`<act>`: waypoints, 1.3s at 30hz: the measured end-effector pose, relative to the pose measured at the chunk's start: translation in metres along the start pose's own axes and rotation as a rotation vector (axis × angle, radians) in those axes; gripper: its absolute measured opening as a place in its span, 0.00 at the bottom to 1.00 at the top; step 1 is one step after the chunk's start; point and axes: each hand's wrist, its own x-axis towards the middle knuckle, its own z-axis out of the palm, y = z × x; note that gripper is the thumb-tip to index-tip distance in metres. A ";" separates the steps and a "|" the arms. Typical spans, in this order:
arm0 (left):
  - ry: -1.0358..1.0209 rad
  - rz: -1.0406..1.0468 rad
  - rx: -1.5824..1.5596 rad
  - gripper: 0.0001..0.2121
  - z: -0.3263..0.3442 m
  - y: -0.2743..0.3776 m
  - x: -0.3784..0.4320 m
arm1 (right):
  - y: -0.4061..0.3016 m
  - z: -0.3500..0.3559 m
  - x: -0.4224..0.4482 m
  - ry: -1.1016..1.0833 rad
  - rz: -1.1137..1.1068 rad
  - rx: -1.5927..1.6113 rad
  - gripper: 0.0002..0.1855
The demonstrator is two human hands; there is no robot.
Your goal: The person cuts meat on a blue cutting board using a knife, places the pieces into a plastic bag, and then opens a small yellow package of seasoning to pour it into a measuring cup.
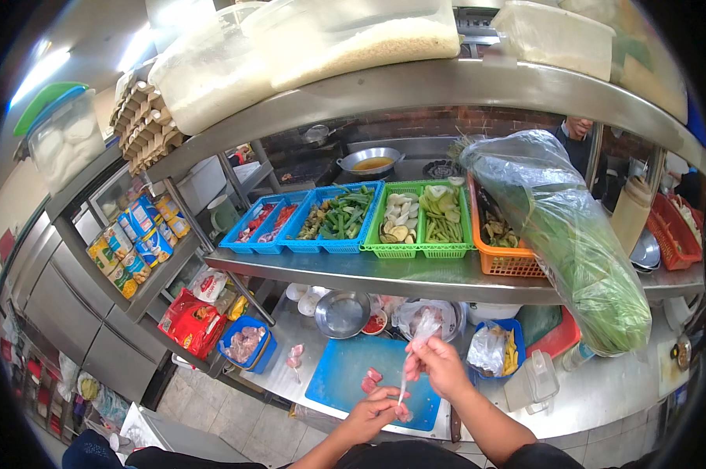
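Note:
My right hand (441, 366) grips the gathered neck of a clear plastic bag (428, 323) above a blue cutting board (344, 366). Lower and to the left, my left hand (377, 413) pinches the end of the twisted plastic strip, which is stretched between both hands. Pieces of raw meat (372, 380) lie on the board just left of the strip. Another small piece, seemingly in thin plastic (295, 356), rests on the steel counter left of the board. A blue basket of raw meat (244, 345) stands at the counter's left end. What the held bag contains is unclear.
Behind the board stand a metal bowl (342, 315) and a small bowl of red pieces (374, 322). A blue container (496, 348) and clear plastic containers (532, 384) are at right. Vegetable baskets (416, 218) and a large bag of greens (587, 258) occupy the shelf above. A person (576, 140) stands beyond.

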 end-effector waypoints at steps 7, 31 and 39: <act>0.018 -0.063 0.205 0.07 -0.007 -0.027 0.011 | -0.010 0.018 0.004 -0.222 0.029 -0.245 0.13; 0.223 -0.479 -0.593 0.05 -0.011 -0.009 0.040 | 0.037 -0.059 0.011 -0.163 0.147 0.132 0.15; 0.428 -0.359 -0.620 0.05 -0.006 -0.029 0.044 | 0.005 0.007 -0.016 -0.111 0.006 0.141 0.21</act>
